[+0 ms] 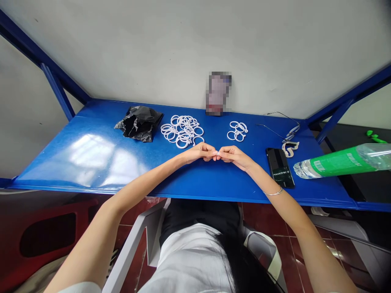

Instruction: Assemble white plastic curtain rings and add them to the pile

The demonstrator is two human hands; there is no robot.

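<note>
Both hands meet over the near middle of the blue table [195,183]. My left hand [203,152] is closed, its thumb and fingers pinching a white plastic ring [218,153]. From the other side my right hand [229,154] pinches the same ring. Only a small white part of it shows, the rest being hidden by the fingers. Just beyond my left hand lies a loose pile of white rings [182,129] with small eyelets. A smaller group of several white rings [237,131] lies beyond my right hand.
A crumpled black plastic bag [140,122] lies left of the pile. A blurred upright object [218,93] leans on the wall. At right are eyeglasses [292,132], a white curved piece [290,149], a black phone [279,167] and a green-labelled bottle [339,161]. Blue bars flank the table.
</note>
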